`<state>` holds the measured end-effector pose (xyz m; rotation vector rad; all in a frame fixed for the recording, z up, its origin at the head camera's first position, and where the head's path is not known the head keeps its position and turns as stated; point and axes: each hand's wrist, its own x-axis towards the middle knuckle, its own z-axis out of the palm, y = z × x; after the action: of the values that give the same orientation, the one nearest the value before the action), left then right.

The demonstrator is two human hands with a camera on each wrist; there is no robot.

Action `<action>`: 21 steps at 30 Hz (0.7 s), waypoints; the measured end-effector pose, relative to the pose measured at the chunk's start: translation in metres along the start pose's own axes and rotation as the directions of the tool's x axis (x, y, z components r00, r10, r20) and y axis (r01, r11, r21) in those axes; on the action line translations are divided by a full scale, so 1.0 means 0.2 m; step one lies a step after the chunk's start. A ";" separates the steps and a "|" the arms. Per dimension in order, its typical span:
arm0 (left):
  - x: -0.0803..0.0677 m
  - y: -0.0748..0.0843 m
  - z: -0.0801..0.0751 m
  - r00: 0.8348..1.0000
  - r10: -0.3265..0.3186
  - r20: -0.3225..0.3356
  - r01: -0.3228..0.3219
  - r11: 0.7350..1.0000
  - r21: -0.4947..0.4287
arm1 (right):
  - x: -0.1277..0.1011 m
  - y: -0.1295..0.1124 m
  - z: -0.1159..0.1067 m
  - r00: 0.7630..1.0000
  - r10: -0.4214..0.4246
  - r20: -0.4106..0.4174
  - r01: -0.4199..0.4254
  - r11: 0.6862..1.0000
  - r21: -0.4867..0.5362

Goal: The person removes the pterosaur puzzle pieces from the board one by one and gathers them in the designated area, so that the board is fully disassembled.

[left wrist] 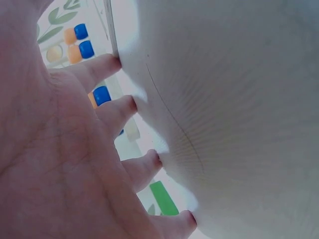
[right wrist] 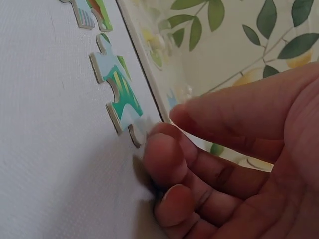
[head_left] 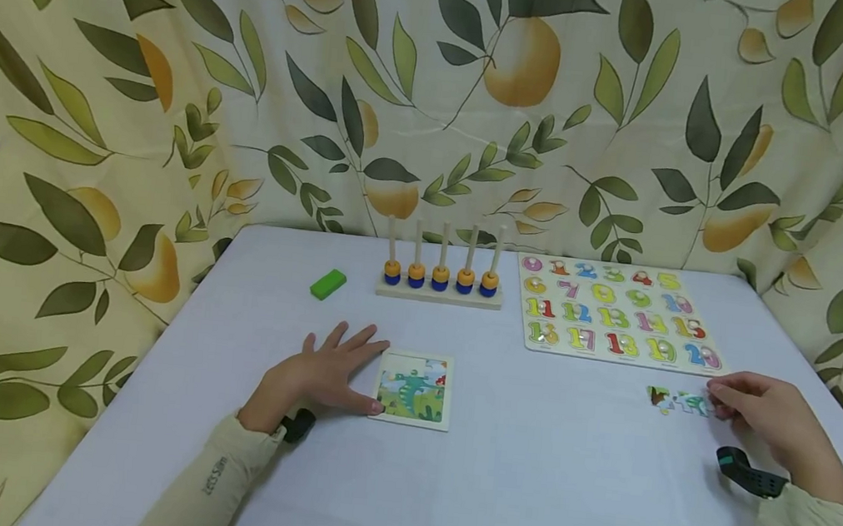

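My left hand (head_left: 329,369) lies flat on the white table (head_left: 523,472) with its fingers spread, and the thumb touches the left edge of a small framed jigsaw (head_left: 414,388) showing a green animal. In the left wrist view the fingertips (left wrist: 127,104) press on the cloth. My right hand (head_left: 718,399) sits at the right with curled fingers, beside loose puzzle pieces (head_left: 679,401). The right wrist view shows that hand (right wrist: 162,127) with thumb and index finger pinching the tab of a green and blue piece (right wrist: 119,92) that lies flat. Another piece (right wrist: 92,12) lies beyond it.
A number peg board (head_left: 616,313) lies at the back right, its edge (right wrist: 149,55) close to the loose pieces. A wooden rod rack with orange and blue beads (head_left: 440,277) stands at the back centre, and a green block (head_left: 328,283) to its left. Leaf-print curtains surround the table.
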<state>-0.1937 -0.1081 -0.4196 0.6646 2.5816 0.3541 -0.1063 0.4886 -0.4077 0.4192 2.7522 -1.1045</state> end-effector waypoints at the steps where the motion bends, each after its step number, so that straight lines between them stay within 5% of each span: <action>1: 0.00 0.00 0.00 1.000 0.000 -0.001 0.000 1.000 0.005 | 0.00 0.00 0.00 1.000 -0.001 -0.016 0.001 1.000 0.000; 10: 0.00 0.01 -0.01 1.000 -0.005 0.011 0.005 1.000 0.002 | -0.01 -0.11 0.05 0.998 -0.042 -0.048 0.043 0.999 0.023; 21: 0.02 0.01 -0.02 0.999 -0.012 0.030 0.012 1.000 0.000 | 0.05 -0.41 0.24 0.989 -0.147 -0.001 0.147 0.989 0.011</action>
<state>-0.1975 -0.1048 -0.4171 0.6489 2.5566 0.3375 -0.1394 0.4011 -0.3915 0.2205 2.8172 -1.1515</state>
